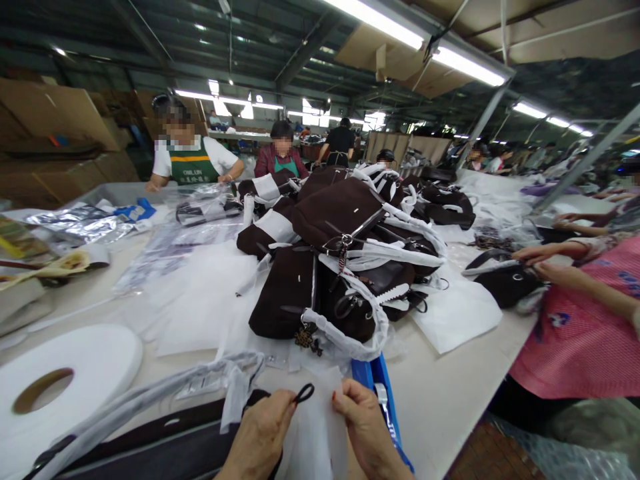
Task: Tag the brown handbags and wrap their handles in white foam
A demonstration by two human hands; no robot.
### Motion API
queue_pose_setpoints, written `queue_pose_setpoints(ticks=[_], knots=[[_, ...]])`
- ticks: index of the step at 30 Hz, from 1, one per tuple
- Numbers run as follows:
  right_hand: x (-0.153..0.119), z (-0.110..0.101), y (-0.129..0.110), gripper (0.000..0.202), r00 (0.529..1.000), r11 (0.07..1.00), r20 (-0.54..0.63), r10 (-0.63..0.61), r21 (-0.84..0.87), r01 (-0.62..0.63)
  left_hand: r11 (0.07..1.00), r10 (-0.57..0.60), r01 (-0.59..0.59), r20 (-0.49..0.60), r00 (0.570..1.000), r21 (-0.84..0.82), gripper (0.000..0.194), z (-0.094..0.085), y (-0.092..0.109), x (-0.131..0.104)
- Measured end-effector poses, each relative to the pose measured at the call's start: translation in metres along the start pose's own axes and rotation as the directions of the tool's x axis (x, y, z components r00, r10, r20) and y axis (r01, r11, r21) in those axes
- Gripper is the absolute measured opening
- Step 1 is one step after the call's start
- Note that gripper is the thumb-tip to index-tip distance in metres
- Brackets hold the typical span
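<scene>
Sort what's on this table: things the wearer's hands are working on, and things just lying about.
In hand:
left hand pinching a black loop
right hand on white wrapping sheet
dark strap beside them

Lying about:
pile of brown bags
white tape roll
blue tool
foil packets

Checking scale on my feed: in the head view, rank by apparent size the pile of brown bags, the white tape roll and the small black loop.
1. Pile of brown bags, largest.
2. White tape roll; it sits nearer the camera, so its true size is unsure.
3. Small black loop, pinched at the left hand fingers beside the right hand, smallest.
</scene>
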State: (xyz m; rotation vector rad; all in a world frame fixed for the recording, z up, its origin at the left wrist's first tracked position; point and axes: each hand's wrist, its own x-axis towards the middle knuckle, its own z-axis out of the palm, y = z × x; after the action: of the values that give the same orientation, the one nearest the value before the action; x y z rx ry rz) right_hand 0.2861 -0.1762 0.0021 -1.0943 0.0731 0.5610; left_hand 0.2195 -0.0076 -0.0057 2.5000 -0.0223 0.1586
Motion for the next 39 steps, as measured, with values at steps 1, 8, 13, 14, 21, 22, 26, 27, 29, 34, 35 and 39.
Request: queue_pose_setpoints(ticks=[1,8,13,14,21,22,26,27,29,34,35,39], knots=[[-0.001,0.001,-0.001,0.032,1.000,1.000,0.006,0.017,-0.019,-0.017,1.000,0.001,-0.001,-0.003,1.000,0.000,0.028,0.000,0.000,0.000],[-0.009,0.011,-0.004,0.034,0.998,0.990,0.061,0.024,-0.137,-0.015,1.000,0.006,-0.006,0.010,1.000,-0.004,0.030,-0.001,0.001,0.001],[-0.011,0.003,-0.007,0.028,1.000,0.987,0.014,0.011,-0.161,-0.009,1.000,0.005,-0.004,0.008,1.000,-0.010,0.028,-0.001,0.000,0.000],[-0.014,-0.003,-0.011,0.028,0.998,0.974,0.045,0.038,-0.223,-0.027,1.000,0.005,-0.005,0.003,1.000,-0.017,0.028,-0.001,0.000,-0.001],[-0.054,-0.086,-0.015,0.035,0.949,0.723,0.039,0.314,-0.657,-0.212,0.999,-0.008,0.008,0.024,1.000,-0.037,0.029,-0.003,0.002,-0.001],[-0.058,-0.094,-0.010,0.038,0.954,0.748,0.019,0.298,-0.625,-0.221,0.999,-0.010,0.011,0.030,0.999,-0.033,0.029,-0.004,0.002,-0.001],[-0.062,-0.107,0.001,0.044,0.976,0.820,-0.051,0.212,-0.534,-0.206,0.999,-0.010,0.011,0.039,0.999,-0.032,0.030,-0.005,0.001,0.000],[-0.061,-0.109,-0.001,0.045,0.975,0.822,-0.086,0.204,-0.526,-0.218,0.999,-0.007,0.008,0.039,0.999,-0.034,0.030,-0.004,0.000,0.000],[-0.062,-0.117,-0.009,0.047,0.967,0.819,-0.156,0.203,-0.513,-0.255,0.999,-0.001,0.003,0.034,0.999,-0.036,0.031,-0.003,-0.001,-0.001],[-0.075,-0.148,-0.025,0.047,0.926,0.765,-0.298,0.230,-0.533,-0.361,1.000,-0.002,0.002,0.024,1.000,-0.016,0.031,-0.002,-0.002,-0.002],[-0.078,-0.154,-0.026,0.045,0.919,0.756,-0.315,0.237,-0.534,-0.378,1.000,-0.001,0.001,0.024,1.000,-0.011,0.031,-0.002,-0.002,-0.002],[-0.076,-0.182,-0.034,0.038,0.901,0.769,-0.425,0.089,-0.545,-0.333,1.000,0.008,-0.008,0.010,1.000,-0.006,0.031,-0.005,0.002,-0.001]])
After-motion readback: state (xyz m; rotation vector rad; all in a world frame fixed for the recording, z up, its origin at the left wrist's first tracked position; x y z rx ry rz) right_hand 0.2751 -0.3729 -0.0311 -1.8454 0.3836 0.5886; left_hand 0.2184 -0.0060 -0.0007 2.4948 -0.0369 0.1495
